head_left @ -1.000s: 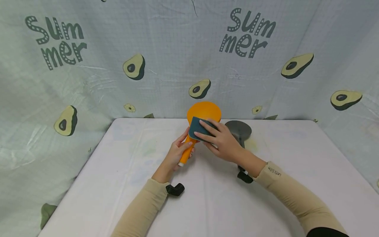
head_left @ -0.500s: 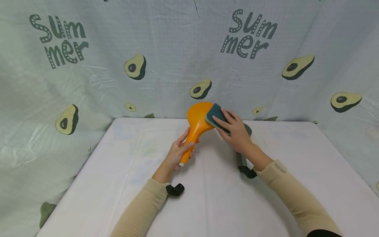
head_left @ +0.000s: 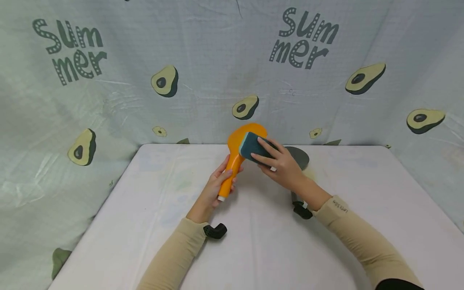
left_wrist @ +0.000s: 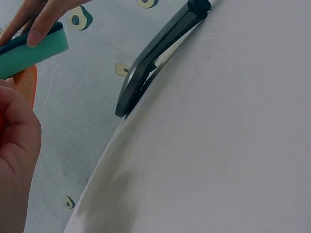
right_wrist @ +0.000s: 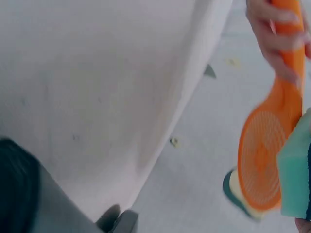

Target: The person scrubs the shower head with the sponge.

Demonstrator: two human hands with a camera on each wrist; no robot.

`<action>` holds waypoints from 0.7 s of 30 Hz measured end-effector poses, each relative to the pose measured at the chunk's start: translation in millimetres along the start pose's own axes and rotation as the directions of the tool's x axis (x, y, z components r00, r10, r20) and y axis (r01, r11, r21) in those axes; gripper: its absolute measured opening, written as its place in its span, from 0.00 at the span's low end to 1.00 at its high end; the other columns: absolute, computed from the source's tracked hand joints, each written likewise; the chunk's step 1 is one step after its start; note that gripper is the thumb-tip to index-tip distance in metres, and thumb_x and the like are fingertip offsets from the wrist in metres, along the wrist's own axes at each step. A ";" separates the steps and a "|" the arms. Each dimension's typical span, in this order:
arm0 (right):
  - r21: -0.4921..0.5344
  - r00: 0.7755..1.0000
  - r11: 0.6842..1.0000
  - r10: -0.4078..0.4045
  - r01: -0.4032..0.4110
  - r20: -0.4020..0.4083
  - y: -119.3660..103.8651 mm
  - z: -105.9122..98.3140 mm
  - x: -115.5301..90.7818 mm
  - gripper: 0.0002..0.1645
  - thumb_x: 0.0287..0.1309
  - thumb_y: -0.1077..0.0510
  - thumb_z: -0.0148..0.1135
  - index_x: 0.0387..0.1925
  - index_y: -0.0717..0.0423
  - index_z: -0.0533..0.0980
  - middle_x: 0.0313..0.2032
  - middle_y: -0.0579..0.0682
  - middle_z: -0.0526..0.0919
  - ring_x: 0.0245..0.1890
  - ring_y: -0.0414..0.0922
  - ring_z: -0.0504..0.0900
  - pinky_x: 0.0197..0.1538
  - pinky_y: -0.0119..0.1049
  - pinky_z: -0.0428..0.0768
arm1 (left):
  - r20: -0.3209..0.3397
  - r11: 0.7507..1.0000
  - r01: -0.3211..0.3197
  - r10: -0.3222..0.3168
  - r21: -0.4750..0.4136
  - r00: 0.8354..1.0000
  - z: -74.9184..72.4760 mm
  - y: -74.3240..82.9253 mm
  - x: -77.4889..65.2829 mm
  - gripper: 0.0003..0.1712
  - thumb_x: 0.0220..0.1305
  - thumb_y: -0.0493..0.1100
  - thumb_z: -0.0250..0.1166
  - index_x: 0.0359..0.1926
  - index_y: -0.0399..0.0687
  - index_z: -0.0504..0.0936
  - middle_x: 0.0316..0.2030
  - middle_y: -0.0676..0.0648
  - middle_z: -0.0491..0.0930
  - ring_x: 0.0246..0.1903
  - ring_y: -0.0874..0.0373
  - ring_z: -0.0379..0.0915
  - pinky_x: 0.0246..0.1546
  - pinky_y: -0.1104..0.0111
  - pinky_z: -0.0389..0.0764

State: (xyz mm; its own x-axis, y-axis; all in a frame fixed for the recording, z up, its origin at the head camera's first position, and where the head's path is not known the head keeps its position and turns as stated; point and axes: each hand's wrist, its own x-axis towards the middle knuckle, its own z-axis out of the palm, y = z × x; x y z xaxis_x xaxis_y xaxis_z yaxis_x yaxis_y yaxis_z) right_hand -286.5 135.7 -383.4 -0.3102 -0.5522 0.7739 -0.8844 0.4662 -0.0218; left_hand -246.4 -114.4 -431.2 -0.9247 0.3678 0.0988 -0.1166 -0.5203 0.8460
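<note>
My left hand (head_left: 212,187) grips the handle of an orange shower head (head_left: 237,140), which is raised off the table with its round head pointing away from me. In the right wrist view, the perforated spray face (right_wrist: 261,150) shows. Fingers of my right hand (head_left: 286,168) hold a sponge (head_left: 255,148) by its dark teal side; its mint-green foam side (right_wrist: 295,167) faces the shower head. The sponge lies against the right back of the head near the neck, covering part of it. Some left fingers are hidden behind the handle.
A dark grey shower head (head_left: 299,156) lies on the white-covered table (head_left: 174,249) behind my right forearm, which hides its middle. A curtain (head_left: 203,72) printed with avocados hangs behind the table. Black camera mounts (head_left: 215,231) stick out at the wrists.
The sponge went from the shower head's neck out to the right edge of its head, then back left and slightly down. My left hand and the orange shower head stay almost still.
</note>
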 end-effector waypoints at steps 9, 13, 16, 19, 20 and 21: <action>0.063 0.990 0.993 0.102 -0.097 -0.093 4.5 -0.1 -1.2 0.28 0.45 0.72 0.80 0.52 0.62 0.85 0.65 0.70 0.73 0.64 0.69 0.70 0.61 0.63 0.74 | 0.021 0.997 0.019 -0.018 -0.078 1.000 2.6 0.6 -1.1 0.34 0.83 0.42 0.46 0.83 0.54 0.47 0.52 0.48 0.79 0.28 0.67 0.73 0.31 0.79 0.81; 0.054 0.999 0.998 -0.026 0.028 -0.030 -4.4 3.0 0.8 0.30 0.43 0.69 0.82 0.52 0.59 0.85 0.64 0.68 0.74 0.63 0.70 0.70 0.60 0.64 0.75 | 0.024 0.996 0.028 -0.026 -0.081 0.999 2.7 0.9 -1.2 0.33 0.83 0.41 0.43 0.83 0.52 0.47 0.53 0.48 0.78 0.28 0.67 0.73 0.30 0.80 0.80; 0.077 0.998 0.997 -0.003 0.007 -0.056 -3.5 1.7 2.9 0.30 0.42 0.71 0.81 0.53 0.61 0.85 0.65 0.68 0.74 0.64 0.69 0.70 0.61 0.63 0.74 | 0.028 0.996 0.028 -0.026 -0.083 0.999 3.5 1.3 -1.3 0.33 0.83 0.42 0.44 0.83 0.52 0.47 0.53 0.48 0.78 0.28 0.67 0.73 0.30 0.80 0.80; 0.156 0.984 0.981 0.136 -0.117 -0.119 4.7 -3.2 3.8 0.29 0.45 0.74 0.78 0.54 0.65 0.83 0.66 0.68 0.73 0.66 0.67 0.69 0.65 0.60 0.72 | 0.040 0.995 0.032 -0.028 -0.096 0.999 4.4 0.9 -1.5 0.33 0.83 0.42 0.46 0.82 0.52 0.48 0.51 0.48 0.78 0.28 0.67 0.73 0.30 0.79 0.81; 0.196 0.970 0.965 0.200 -0.171 -0.136 8.5 -4.8 3.3 0.29 0.47 0.74 0.76 0.55 0.67 0.82 0.67 0.67 0.72 0.67 0.66 0.69 0.67 0.59 0.70 | 0.043 0.994 0.032 -0.028 -0.100 0.999 4.6 0.6 -1.7 0.34 0.83 0.43 0.47 0.82 0.52 0.48 0.51 0.48 0.79 0.27 0.67 0.73 0.30 0.79 0.81; 0.241 0.952 0.943 0.270 -0.231 -0.144 12.3 -6.7 2.7 0.28 0.50 0.74 0.74 0.56 0.68 0.81 0.68 0.67 0.71 0.68 0.64 0.68 0.68 0.57 0.69 | 0.050 0.994 0.032 -0.027 -0.105 0.998 4.8 0.2 -1.7 0.34 0.83 0.43 0.48 0.82 0.51 0.48 0.50 0.48 0.79 0.27 0.67 0.73 0.30 0.79 0.81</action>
State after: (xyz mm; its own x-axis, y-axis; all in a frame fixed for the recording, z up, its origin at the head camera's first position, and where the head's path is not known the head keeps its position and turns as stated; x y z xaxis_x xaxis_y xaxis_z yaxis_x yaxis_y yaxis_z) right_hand -295.9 144.6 -377.4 -0.4840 -0.3004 0.8219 -0.8460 0.4008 -0.3517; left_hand -243.1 -111.4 -428.7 -0.9017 0.4202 0.1020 -0.1839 -0.5862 0.7891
